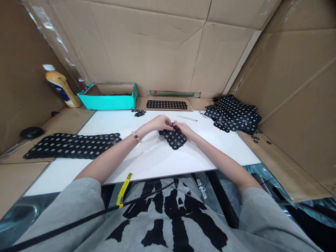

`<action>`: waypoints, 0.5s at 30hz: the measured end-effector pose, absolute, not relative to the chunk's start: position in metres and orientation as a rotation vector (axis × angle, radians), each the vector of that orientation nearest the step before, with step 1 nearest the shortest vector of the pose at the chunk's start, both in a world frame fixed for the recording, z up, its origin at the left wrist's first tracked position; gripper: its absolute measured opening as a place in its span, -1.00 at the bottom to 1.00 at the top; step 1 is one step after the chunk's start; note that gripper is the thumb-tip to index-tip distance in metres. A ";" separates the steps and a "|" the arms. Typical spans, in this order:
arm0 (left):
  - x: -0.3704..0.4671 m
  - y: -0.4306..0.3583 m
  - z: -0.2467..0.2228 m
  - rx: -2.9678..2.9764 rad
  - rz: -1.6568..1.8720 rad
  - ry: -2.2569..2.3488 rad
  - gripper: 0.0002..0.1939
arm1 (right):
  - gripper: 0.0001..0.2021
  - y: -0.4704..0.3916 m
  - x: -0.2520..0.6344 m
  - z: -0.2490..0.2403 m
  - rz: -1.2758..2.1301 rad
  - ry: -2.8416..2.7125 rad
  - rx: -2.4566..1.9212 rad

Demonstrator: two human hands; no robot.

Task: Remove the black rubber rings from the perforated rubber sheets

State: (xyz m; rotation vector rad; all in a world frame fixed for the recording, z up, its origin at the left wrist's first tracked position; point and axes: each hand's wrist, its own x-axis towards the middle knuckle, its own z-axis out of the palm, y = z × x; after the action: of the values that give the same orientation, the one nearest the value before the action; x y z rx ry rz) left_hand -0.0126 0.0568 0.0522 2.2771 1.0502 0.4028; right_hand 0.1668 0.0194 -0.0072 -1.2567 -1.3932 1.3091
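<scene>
At the middle of the white board [204, 150], both hands meet at the top edge of a small black piece with round holes [176, 139]. My left hand [163, 122], with a beaded bracelet on its wrist, pinches at the piece's upper edge; what lies between its fingertips is too small to make out. My right hand [184, 128] is closed on the piece's upper right edge, fingertips close to the left ones. The piece hangs or lies below the fingers, over the board.
A long black holed strip [70, 145] lies left, a holed pile [233, 113] right. Behind are a teal box [107, 102], a holed strip on cardboard [166, 104], small black rings [140, 113] and a white pen [186, 118]. A bottle [63, 87] stands back left. Cardboard walls surround the table.
</scene>
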 end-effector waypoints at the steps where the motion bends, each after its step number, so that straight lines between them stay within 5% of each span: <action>1: -0.015 0.059 0.050 2.252 0.428 1.044 -0.74 | -0.48 0.019 0.167 -0.007 1.322 -1.413 -1.256; 7: -0.031 0.085 0.044 1.897 0.532 1.178 -0.75 | -0.53 0.015 0.173 -0.006 1.355 -1.498 -1.221; 15: -0.133 0.155 0.031 1.713 0.904 1.983 -0.80 | -0.56 0.018 0.173 -0.010 1.361 -1.469 -1.258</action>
State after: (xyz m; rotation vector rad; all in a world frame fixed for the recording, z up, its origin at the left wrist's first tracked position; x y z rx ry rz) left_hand -0.1329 0.1551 0.0315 1.7126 1.9826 0.9039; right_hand 0.1727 0.0177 -0.0099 -1.2582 -1.4690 1.3611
